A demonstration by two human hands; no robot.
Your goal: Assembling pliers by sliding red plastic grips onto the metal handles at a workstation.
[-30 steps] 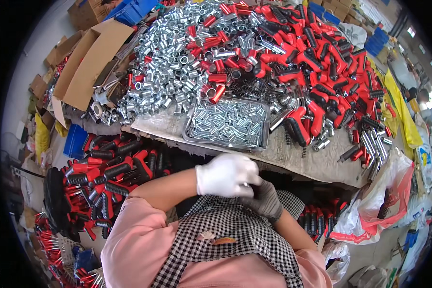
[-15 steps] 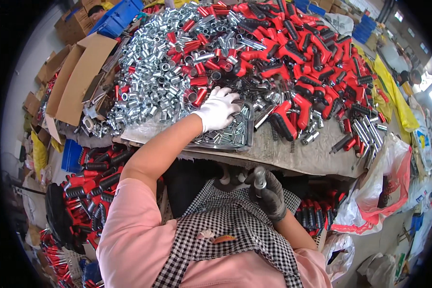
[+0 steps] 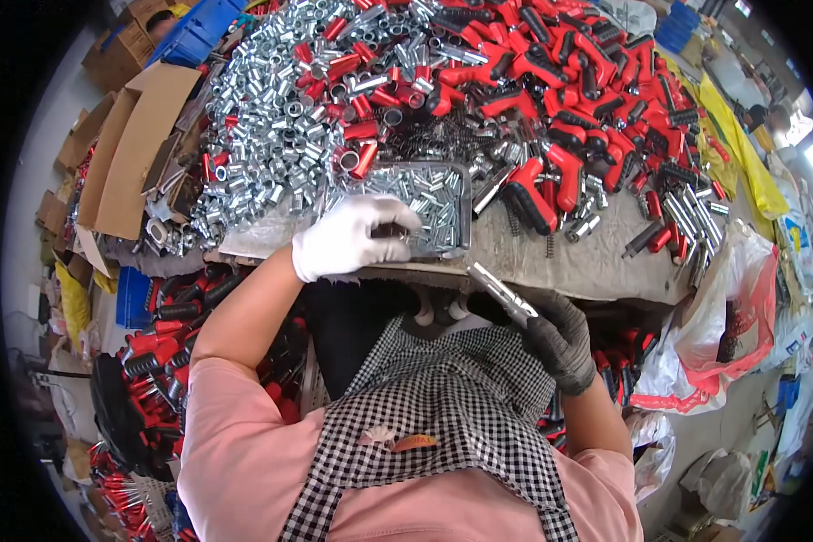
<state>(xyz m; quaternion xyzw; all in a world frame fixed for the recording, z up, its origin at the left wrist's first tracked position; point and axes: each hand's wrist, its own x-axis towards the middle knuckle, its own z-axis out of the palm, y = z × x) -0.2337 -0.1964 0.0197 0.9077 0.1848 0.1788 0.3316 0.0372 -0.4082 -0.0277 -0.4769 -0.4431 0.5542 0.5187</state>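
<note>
My left hand (image 3: 357,237), in a white glove, is at the near edge of a metal tray (image 3: 466,210) of small silver pins (image 3: 438,194). Its fingers and thumb curl toward each other in a pinch; whatever sits between the tips is too small to make out. My right hand (image 3: 562,341) wears a dark grey glove and grips a slim silver metal tube (image 3: 504,294) by its lower end. The tube tilts up and left, in front of the table edge. Dark springs (image 3: 438,135) lie in a tangle behind the tray.
Silver sleeves (image 3: 271,135) are heaped at the left of the table, red-and-black pistol-shaped handles (image 3: 565,172) at the right. Chrome rods (image 3: 691,221) lie near the right edge. A cardboard box (image 3: 140,154) stands left; a plastic bag (image 3: 723,316) hangs right. More handles (image 3: 167,352) sit below.
My left hand has drawn back from over the tray toward its near left edge. My right hand has shifted right, and the tube now leans left and shows more of its length.
</note>
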